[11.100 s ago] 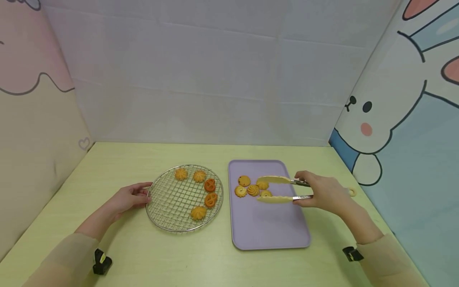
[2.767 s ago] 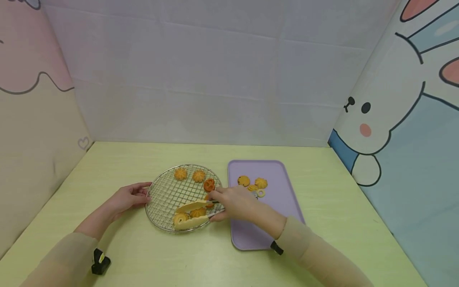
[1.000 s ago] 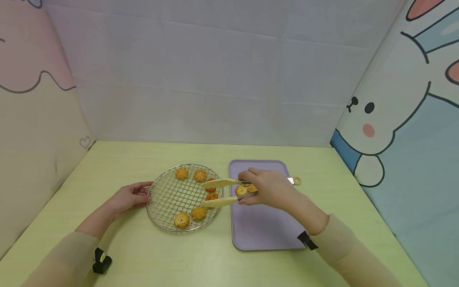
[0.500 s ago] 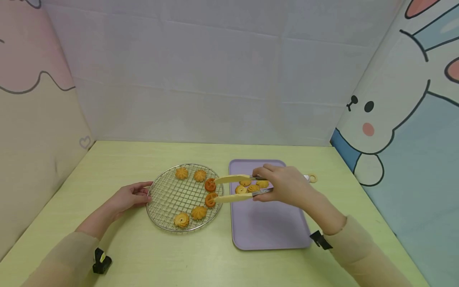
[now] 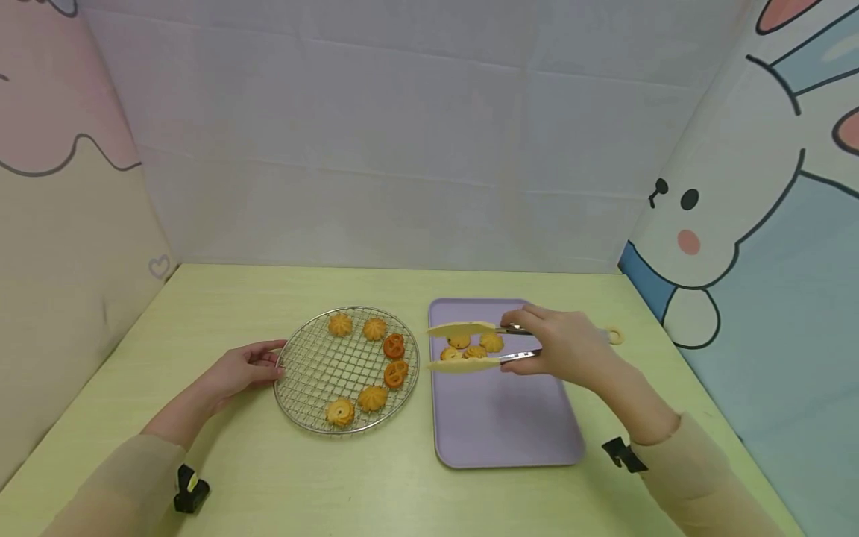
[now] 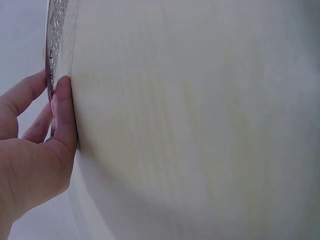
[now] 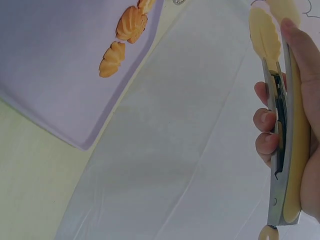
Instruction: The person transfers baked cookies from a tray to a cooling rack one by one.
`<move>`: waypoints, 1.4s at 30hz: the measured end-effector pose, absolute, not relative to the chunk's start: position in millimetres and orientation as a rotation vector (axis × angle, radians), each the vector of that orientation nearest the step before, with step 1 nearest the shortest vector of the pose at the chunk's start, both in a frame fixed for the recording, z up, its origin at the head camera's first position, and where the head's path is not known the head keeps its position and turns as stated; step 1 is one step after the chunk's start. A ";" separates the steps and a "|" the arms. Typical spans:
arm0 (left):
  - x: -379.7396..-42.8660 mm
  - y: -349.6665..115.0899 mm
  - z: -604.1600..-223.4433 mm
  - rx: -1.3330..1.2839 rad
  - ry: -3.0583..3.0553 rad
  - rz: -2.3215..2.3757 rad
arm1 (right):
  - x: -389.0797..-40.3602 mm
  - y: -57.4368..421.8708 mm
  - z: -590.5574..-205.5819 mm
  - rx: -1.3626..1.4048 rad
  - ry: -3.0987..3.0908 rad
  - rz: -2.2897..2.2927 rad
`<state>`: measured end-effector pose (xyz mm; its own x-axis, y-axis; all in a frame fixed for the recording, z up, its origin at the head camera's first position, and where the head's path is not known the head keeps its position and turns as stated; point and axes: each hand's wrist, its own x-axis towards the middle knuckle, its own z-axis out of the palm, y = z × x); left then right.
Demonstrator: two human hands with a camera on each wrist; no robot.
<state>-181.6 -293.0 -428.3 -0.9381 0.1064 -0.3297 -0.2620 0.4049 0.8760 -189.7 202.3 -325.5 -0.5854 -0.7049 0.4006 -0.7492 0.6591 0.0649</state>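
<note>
My left hand pinches the near-left rim of a round wire rack between thumb and fingers; in the left wrist view, the rim sits in the grip. Several cookies lie on the rack, among them two pretzel-shaped ones and a round one at the front. With my right hand I grip tongs with pale yellow tips. Nothing is between their spread tips, which overlap a purple tray in the head view. Several cookies cluster on the tray's far left part.
Rack and tray stand side by side on a light wooden table, a narrow strip of tabletop between them. A pale wall closes off the back, and printed panels with cartoon figures flank both sides.
A round cookie went from the tray to the rack's front in the tongs and was let go. Since then, my right hand has drawn the spread tongs rightward over the tray. My left hand stayed put.
</note>
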 end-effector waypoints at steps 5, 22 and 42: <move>-181.4 -292.5 -428.3 -0.134 2.332 1.552 | -190.3 213.4 -327.1 1.102 -2.503 0.159; -182.0 -293.3 -429.9 -0.129 2.323 1.567 | -202.1 250.0 -348.0 1.042 -2.490 0.225; -180.0 -292.3 -428.9 -0.131 2.319 1.578 | -225.6 277.2 -377.3 0.995 -2.512 0.267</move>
